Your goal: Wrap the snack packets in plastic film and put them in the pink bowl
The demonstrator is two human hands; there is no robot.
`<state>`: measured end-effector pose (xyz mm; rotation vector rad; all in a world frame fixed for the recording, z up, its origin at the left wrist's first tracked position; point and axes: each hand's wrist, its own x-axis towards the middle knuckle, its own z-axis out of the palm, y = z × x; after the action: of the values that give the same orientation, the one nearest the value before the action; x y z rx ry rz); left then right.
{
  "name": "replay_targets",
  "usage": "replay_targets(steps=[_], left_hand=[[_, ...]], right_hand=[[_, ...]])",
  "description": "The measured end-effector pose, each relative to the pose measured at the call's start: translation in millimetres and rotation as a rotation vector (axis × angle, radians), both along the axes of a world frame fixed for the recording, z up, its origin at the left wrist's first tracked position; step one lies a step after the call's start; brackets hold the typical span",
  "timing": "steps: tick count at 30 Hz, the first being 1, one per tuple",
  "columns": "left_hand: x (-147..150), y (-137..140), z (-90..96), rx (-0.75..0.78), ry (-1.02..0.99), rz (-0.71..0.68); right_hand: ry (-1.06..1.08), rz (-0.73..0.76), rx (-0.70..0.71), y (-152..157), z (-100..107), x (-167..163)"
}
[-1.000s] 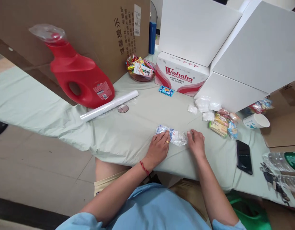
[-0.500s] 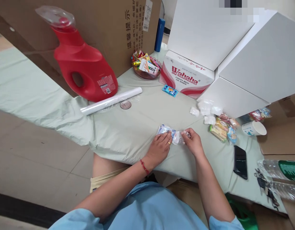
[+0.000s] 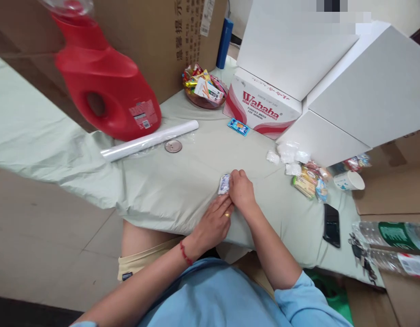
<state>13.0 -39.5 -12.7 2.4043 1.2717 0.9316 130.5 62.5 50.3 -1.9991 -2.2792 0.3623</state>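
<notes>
A small blue-and-white packet (image 3: 224, 183) with shiny clear film lies on the green cloth, its right part covered by my fingers. My right hand (image 3: 241, 190) is closed over that right end, fingertips curled down and hidden from view. From below, my left hand (image 3: 214, 220) grips the packet's lower edge, its fingers close together and touching my right hand. Clear wrap shows as a white roll (image 3: 150, 141) on the cloth to the left, beside a round brownish disc (image 3: 173, 146).
A red jug (image 3: 111, 86) stands back left, near a bowl of snacks (image 3: 210, 102). At the back is a Wahaha box (image 3: 260, 106) with a blue packet (image 3: 238, 126) before it. To the right are white wrapped bundles (image 3: 288, 152), snacks (image 3: 304, 185), a paper cup (image 3: 348, 180), phone (image 3: 331, 225) and bottles (image 3: 397, 234).
My right hand has moved left from the film's pulled-out end onto the packet. My left hand has slid down off the packet's top to its lower edge. The view has shifted slightly.
</notes>
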Motion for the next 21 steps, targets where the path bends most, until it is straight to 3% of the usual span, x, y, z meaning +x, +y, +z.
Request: replay_targets(steps=[4, 7, 15, 18, 21], left_hand=[[-29.3, -13.1, -5.5, 0.054, -0.086, 0.071], [-42.3, -11.8, -10.2, 0.061, -0.130, 0.141], [-46.6, -11.2, -5.0, 0.087, -0.152, 0.175], [-44.5, -14.0, 0.4, 0.060, -0.200, 0.189], [-40.2, -15.6, 6.1, 0.037, -0.241, 0.191]], right_hand=[[-0.052, 0.060, 0.088, -13.8, -8.3, -11.9], [-0.075, 0.067, 0.078, -16.8, -10.4, -18.4], [-0.104, 0.084, 0.046, -22.6, 0.8, -9.2], [0.119, 0.024, 0.110, -28.2, 7.6, 17.1], [0.567, -0.104, 0.130, -35.2, 7.8, 59.7]])
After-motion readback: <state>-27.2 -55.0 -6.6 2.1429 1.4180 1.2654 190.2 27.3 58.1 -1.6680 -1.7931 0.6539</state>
